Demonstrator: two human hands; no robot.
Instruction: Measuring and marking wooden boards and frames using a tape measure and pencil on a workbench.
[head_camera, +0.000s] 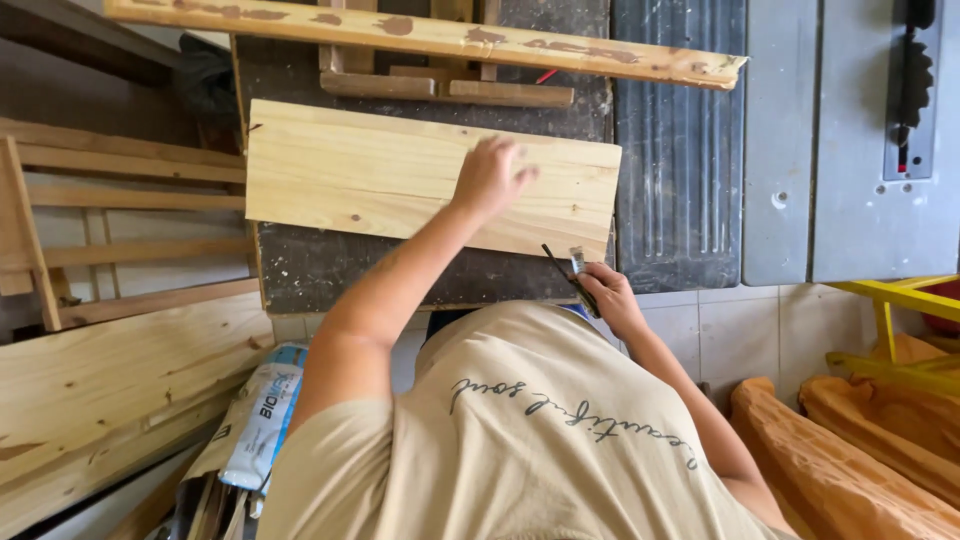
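My left hand (490, 177) flat on the pale pine board (400, 180), fingers spread, arm stretched forward, board across the dark workbench (330, 270), my right hand (605, 295) just below the board's corner, pinching a pencil (565, 275).

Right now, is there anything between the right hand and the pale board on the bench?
Nothing visible does. The right hand, holding a small dark tool, sits just off the near edge of the pale board, where the left hand already rests.

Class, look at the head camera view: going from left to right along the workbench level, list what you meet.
Stacked wooden slats → pale pine board → left hand resting on it → dark ribbed mat → grey table saw.
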